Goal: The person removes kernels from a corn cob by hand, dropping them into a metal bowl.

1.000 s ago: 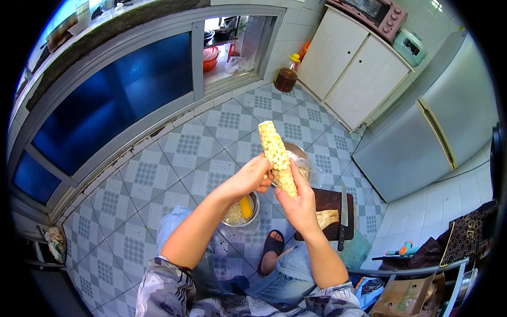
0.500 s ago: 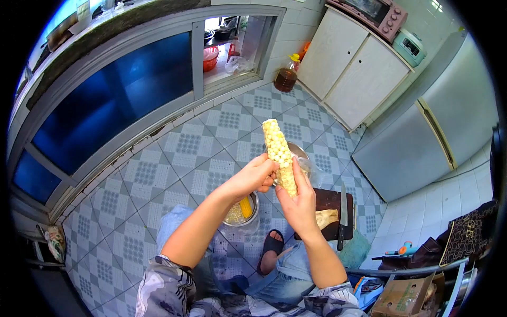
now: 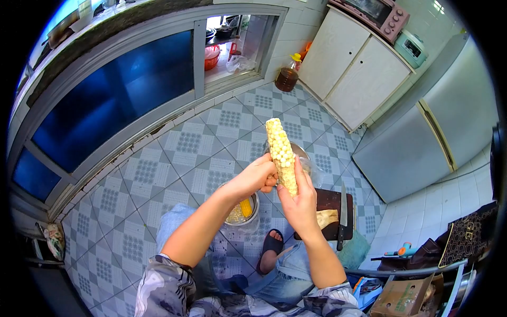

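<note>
A partly stripped corn cob (image 3: 280, 145) points up and away in front of me, pale kernels on its far part and bare rows nearer my hands. My right hand (image 3: 300, 206) is closed around its near end. Against the cob's left side, my left hand (image 3: 257, 175) has its fingers curled and its thumb pressed at the kernels. Under my left wrist a metal pot (image 3: 255, 214) holds loose kernels and a yellow piece of corn (image 3: 246, 208). Behind the cob, a metal bowl (image 3: 301, 151) with clear plastic about it is partly hidden.
To the right, a dark cutting board (image 3: 332, 198) carries a knife (image 3: 343, 214) and a pale flat piece (image 3: 327, 217). An oil jug (image 3: 287, 79) stands by the white cabinet (image 3: 338, 58). The fridge (image 3: 406, 142) is at right, a cardboard box (image 3: 401, 298) at lower right.
The cob has shifted slightly right and is a little more upright. My left fingers have curled in closer beside it; my right hand keeps its hold.
</note>
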Tool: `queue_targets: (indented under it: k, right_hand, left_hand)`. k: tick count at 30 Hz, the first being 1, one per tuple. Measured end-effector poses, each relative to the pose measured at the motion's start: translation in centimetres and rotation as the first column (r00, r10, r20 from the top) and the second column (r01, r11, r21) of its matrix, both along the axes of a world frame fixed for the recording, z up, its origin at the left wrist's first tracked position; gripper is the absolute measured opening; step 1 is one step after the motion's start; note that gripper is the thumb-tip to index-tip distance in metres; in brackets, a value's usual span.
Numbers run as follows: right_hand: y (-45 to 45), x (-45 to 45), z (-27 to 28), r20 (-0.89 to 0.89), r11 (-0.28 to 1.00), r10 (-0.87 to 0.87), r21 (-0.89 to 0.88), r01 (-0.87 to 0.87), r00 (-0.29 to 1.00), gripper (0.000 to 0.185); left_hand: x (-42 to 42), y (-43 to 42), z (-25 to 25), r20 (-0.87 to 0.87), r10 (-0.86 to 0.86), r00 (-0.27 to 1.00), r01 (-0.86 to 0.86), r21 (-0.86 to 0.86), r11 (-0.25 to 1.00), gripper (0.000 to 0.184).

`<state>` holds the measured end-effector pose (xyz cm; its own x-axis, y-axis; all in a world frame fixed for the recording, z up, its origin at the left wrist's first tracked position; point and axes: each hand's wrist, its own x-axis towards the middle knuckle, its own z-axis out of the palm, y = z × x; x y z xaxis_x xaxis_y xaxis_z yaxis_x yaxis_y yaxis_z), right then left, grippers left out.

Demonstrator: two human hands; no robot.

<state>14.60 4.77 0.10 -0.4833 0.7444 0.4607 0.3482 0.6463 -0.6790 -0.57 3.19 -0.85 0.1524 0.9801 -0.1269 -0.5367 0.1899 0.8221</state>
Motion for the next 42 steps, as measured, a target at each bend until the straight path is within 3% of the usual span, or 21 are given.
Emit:
queue_targets:
  k: [4,10,12,19,22,24,27,34,36,39,40,42]
  right_hand:
    - [-0.1,0.0,0.2,0.019,1.000,-0.019,0.022,0.019,1.000,0.065]
    - [-0.1,0.3,0.1,0.120,0.991,-0.069,0.121,0.055,0.990,0.067]
    - [0.0,0.3,0.1,0.152,0.987,-0.087,0.149,0.064,0.984,0.067]
    - [-0.2,0.3,0.7,0.186,0.992,-0.102,0.093,0.086,0.977,0.064]
    - [-0.1,0.4,0.5,0.177,0.994,-0.094,0.071,0.083,0.980,0.065]
    - [0.1,0.4,-0.1,0.174,0.981,-0.098,0.181,0.066,0.980,0.068]
    - [-0.2,0.2,-0.5,0.230,0.978,-0.131,0.187,0.088,0.964,0.068]
    - [-0.1,0.0,-0.6,0.131,0.988,-0.090,0.133,0.072,0.987,0.068]
    - [-0.1,0.0,-0.5,0.112,0.988,-0.096,0.130,0.081,0.989,0.068]
    - [-0.3,0.3,-0.1,0.192,0.983,-0.140,0.143,0.113,0.971,0.069]
    - [-0.3,0.3,-0.2,0.191,0.983,-0.140,0.143,0.114,0.972,0.069]
    - [-0.5,0.2,-0.3,0.263,0.967,-0.183,0.221,0.125,0.947,0.069]
  left_hand:
    - [0.2,0.0,0.2,0.039,0.002,0.999,-0.002,-0.007,1.000,0.024]
    - [0.5,-0.2,0.0,-0.083,0.027,0.996,-0.028,-0.003,1.000,0.022]
    - [0.6,-0.1,-0.6,-0.176,0.063,0.982,-0.049,0.083,0.995,0.020]
    - [0.3,-0.2,-0.6,-0.158,0.047,0.986,-0.037,0.069,0.997,0.021]
    - [0.5,0.0,-1.0,-0.215,0.080,0.973,-0.059,0.101,0.993,0.021]
    - [0.5,0.0,-1.2,-0.296,0.106,0.949,-0.069,0.133,0.989,0.020]
    - [0.7,-0.3,-0.2,-0.386,0.155,0.909,-0.105,0.147,0.984,0.020]
    - [0.5,0.0,-1.4,-0.330,0.154,0.931,-0.118,0.128,0.985,0.021]
    - [0.2,0.1,-1.1,-0.125,0.045,0.991,-0.040,0.042,0.998,0.023]
    - [0.1,0.2,-0.3,0.012,0.020,1.000,-0.019,-0.049,0.999,0.023]
    - [0.3,0.2,-0.1,0.011,0.020,1.000,-0.019,-0.049,0.999,0.023]
    - [0.7,0.0,0.1,-0.232,0.045,0.972,-0.033,0.057,0.998,0.020]
